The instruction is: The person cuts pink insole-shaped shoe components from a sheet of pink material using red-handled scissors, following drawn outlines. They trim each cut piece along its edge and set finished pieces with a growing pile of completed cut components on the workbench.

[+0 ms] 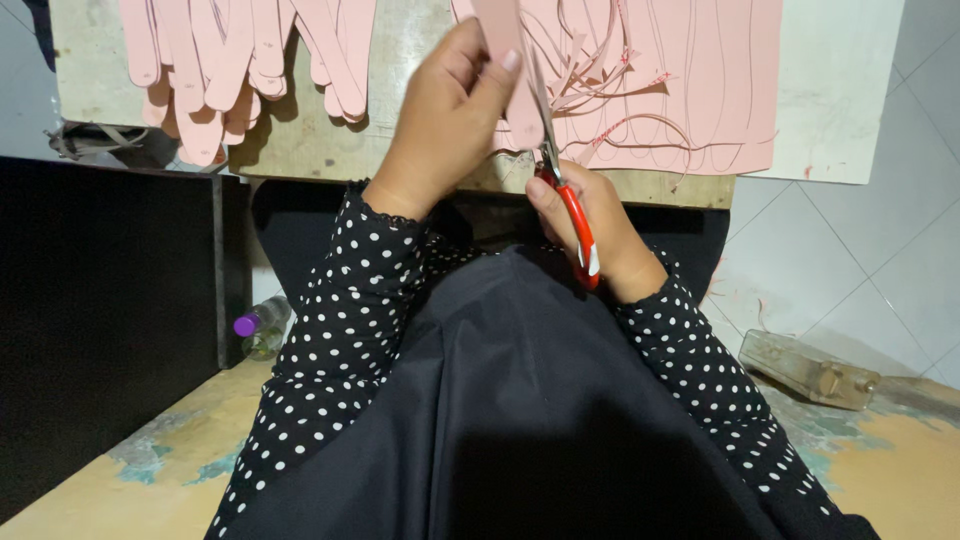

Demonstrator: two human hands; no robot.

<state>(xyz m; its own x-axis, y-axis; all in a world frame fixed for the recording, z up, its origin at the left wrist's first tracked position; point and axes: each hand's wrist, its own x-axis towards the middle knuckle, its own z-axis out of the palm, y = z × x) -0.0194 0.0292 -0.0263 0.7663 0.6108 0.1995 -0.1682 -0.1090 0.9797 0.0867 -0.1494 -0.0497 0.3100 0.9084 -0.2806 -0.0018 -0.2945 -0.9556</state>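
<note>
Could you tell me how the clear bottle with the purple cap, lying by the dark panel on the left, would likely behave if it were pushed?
The clear bottle lies on its side, so it would probably roll rather than slide. It looks like thin plastic and mostly empty, so likely light. The dark panel beside it may stop it.

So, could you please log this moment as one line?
left hand: holds pink strip | right hand: red-handled scissors cutting it | pink cutouts on board
</note>
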